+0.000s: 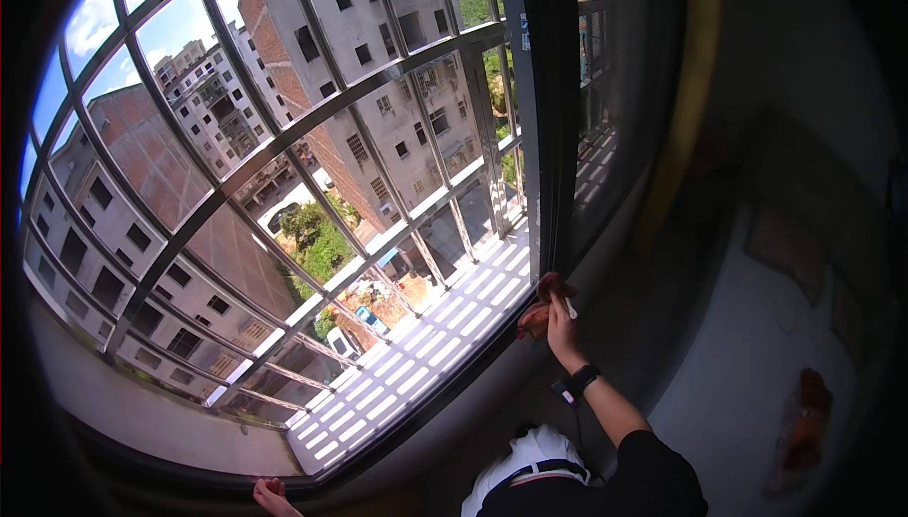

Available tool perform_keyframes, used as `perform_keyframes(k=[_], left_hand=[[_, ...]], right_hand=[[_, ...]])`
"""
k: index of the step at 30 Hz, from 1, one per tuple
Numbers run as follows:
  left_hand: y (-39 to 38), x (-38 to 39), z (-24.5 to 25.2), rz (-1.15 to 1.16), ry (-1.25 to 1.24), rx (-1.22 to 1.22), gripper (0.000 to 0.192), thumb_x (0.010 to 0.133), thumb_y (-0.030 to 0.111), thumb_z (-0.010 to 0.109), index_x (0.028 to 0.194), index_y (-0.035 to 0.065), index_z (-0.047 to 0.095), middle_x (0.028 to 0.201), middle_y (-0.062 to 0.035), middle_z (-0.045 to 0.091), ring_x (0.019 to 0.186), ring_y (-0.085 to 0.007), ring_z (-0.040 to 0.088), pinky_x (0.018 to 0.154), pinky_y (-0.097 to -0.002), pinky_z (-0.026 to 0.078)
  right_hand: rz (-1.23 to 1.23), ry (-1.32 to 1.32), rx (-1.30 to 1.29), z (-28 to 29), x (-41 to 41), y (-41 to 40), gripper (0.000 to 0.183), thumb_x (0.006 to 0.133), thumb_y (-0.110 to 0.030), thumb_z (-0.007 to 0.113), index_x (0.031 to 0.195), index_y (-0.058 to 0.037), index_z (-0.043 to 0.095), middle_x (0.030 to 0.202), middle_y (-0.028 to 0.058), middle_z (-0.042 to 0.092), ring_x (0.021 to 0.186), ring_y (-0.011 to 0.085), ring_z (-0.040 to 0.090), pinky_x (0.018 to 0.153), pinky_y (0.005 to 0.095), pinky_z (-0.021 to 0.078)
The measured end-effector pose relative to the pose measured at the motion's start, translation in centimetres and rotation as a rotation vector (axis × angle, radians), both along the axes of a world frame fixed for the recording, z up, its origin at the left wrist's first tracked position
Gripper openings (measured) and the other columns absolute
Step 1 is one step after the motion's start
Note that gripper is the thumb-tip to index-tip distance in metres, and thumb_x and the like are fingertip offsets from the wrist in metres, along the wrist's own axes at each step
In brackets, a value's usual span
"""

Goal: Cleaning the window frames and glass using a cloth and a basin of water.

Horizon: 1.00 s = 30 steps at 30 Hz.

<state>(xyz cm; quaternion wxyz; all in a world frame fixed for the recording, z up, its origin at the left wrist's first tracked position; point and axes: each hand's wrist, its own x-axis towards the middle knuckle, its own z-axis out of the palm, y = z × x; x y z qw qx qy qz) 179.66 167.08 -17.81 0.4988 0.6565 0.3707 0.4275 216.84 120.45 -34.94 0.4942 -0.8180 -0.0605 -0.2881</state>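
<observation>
My right hand (562, 332) grips a crumpled reddish-brown cloth (535, 320) at the foot of the dark window frame (550, 233). Part of the cloth bunches up above my fingers, against the frame. A small white piece (570, 308) shows beside the fingers; what it is cannot be made out. Near the lower left edge, my left hand (271, 496) is beside the dark bottom rail (298, 483) of the window. Its fingers are curled, and whether they touch the rail or hold anything is unclear.
A metal security grille (284, 137) stands outside the opening, above a slotted ledge (425, 347). Buildings and parked vehicles lie far below. At the right, a reddish-brown object (809, 418) sits on a pale surface (723, 347). A white garment (528, 464) with a black strap is below me.
</observation>
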Motion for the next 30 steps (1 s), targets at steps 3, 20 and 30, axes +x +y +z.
perform_keyframes(k=[3,20,30], left_hand=[[-1.0,-0.9,2.4,0.063,-0.008,-0.020,0.027,0.095,0.025,0.048,0.096,-0.0013,0.054,0.084,-0.0104,0.060,0.077,-0.0187,0.057,0.072,-0.0298,0.048],[1.8,-6.9,-3.7,-0.020,-0.074,-0.135,0.009,0.091,0.009,0.051,0.098,0.0047,0.048,0.081,-0.0038,0.053,0.065,-0.0096,0.052,0.059,-0.0216,0.045],[-4.4,-21.7,-5.0,0.076,-0.143,-0.268,0.009,0.091,0.012,0.055,0.092,0.0032,0.052,0.074,-0.0055,0.056,0.064,-0.0119,0.056,0.057,-0.0249,0.049]], right_hand=[[0.005,-0.133,0.072,6.4,0.1,2.5,0.032,0.095,-0.008,0.045,0.125,0.0026,0.050,0.124,0.0237,0.052,0.117,0.0387,0.048,0.099,0.0387,0.0372],[0.244,-0.855,0.049,50.7,3.5,8.8,0.056,0.098,-0.044,0.029,0.145,-0.0142,0.025,0.148,0.0145,0.024,0.139,0.0290,0.020,0.112,0.0407,0.0154],[-0.018,-1.789,-0.530,64.7,-1.3,24.4,0.061,0.088,-0.008,0.056,0.142,-0.0157,0.029,0.142,0.0111,0.035,0.126,0.0322,0.040,0.095,0.0429,0.0443]])
